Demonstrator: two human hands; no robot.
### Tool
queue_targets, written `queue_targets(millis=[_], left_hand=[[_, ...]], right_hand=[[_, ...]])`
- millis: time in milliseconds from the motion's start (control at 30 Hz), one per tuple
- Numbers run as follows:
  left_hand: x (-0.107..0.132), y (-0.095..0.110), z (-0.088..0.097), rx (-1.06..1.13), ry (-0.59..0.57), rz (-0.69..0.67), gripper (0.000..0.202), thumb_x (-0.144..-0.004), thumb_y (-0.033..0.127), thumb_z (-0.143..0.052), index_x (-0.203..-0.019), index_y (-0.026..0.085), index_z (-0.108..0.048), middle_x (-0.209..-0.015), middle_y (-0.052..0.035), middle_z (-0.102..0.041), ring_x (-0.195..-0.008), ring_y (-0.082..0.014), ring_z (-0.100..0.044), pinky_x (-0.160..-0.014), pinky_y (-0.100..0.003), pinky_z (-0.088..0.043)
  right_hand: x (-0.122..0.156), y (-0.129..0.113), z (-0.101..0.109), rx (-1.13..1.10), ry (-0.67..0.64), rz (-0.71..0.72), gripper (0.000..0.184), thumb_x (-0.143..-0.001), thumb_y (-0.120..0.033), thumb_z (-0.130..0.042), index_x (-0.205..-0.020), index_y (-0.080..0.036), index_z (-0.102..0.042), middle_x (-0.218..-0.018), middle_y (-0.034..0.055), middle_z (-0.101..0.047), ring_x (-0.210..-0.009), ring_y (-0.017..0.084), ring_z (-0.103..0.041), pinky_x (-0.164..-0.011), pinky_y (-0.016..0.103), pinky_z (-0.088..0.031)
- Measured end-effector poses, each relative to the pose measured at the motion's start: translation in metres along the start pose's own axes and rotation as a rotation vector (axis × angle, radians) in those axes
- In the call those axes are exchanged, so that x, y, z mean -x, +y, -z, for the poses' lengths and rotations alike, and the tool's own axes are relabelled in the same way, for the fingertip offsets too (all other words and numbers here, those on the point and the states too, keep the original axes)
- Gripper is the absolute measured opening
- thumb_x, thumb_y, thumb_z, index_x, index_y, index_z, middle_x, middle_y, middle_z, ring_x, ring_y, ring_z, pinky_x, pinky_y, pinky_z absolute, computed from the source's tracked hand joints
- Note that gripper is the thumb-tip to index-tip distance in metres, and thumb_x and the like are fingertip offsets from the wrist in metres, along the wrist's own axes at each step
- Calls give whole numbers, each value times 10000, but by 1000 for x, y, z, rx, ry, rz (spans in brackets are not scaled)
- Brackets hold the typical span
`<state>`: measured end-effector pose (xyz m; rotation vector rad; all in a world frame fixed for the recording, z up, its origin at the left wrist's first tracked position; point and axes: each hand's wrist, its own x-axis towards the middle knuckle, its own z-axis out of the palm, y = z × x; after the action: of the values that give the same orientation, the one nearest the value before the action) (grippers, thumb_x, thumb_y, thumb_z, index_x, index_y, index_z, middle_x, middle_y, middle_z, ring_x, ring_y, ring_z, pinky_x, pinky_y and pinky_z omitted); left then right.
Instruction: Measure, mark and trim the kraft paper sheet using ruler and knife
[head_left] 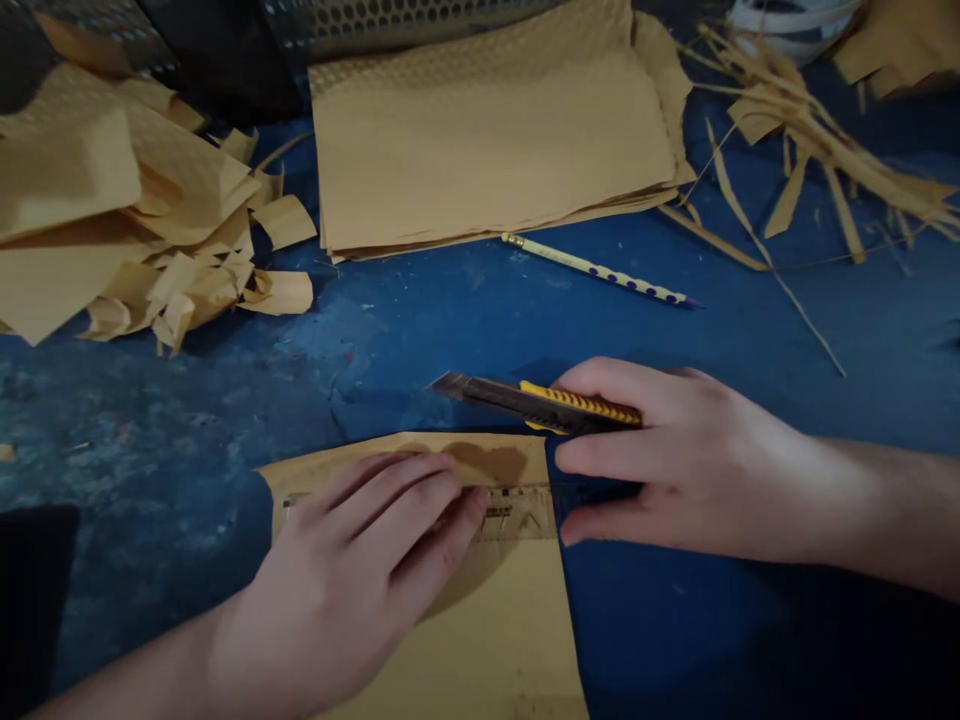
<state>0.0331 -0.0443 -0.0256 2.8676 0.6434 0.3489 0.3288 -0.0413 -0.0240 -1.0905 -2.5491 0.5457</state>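
My left hand (360, 570) lies flat with its fingers stretched out on a tan paper sheet (495, 640) at the near edge of the blue table, pressing on a clear ruler (517, 512) that crosses the sheet. My right hand (675, 455) grips a yellow and black utility knife (540, 402), its blade pointing left just above the sheet's top edge. The lower fingers of my right hand rest by the ruler's right end.
A stack of tan paper sheets (495, 150) lies at the back centre, with a dotted pencil (596, 268) in front of it. Crumpled paper offcuts (135, 220) pile at the left, thin paper strips (810, 150) at the right. The blue table (225, 400) is scuffed.
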Motion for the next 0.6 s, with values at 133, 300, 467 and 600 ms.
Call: queue_targets(millis=[133,300,467,600], left_hand=[[0,1,1,-8,14,2,303,-1000,113,-526,-1247,148,-699,-1176,-59,-747,-1138,-235,-671,-1028,-422,-569],[-3,1,3,1,39,3,274,-1000,113,-536,-1199,158,-718,-1143,-46,-765,-1099,-221,-701,-996,-402,-593],[-5,1,3,-13,48,4,261,-998,122,-544,-1186,158,-721,-1129,-45,-772,-1101,-219,-714,-1001,-407,-606],[-3,2,1,-6,51,12,287,-1002,129,-521,-1212,177,-711,-1155,-33,-770,-1126,-212,-709,-1012,-410,-612]], right_hand=[[0,2,1,44,17,4,306,-959,-485,-649,-833,-218,-732,-1123,102,-640,-837,187,-645,-646,290,-530],[0,5,1,29,-9,21,322,-968,-498,-635,-836,-218,-723,-1121,98,-641,-860,185,-644,-665,284,-526],[-2,9,1,20,-21,36,268,-959,-472,-657,-861,-238,-743,-1159,88,-645,-879,187,-649,-662,286,-506],[-3,10,2,33,-33,54,271,-950,-469,-669,-826,-237,-738,-1144,86,-653,-855,183,-649,-657,288,-506]])
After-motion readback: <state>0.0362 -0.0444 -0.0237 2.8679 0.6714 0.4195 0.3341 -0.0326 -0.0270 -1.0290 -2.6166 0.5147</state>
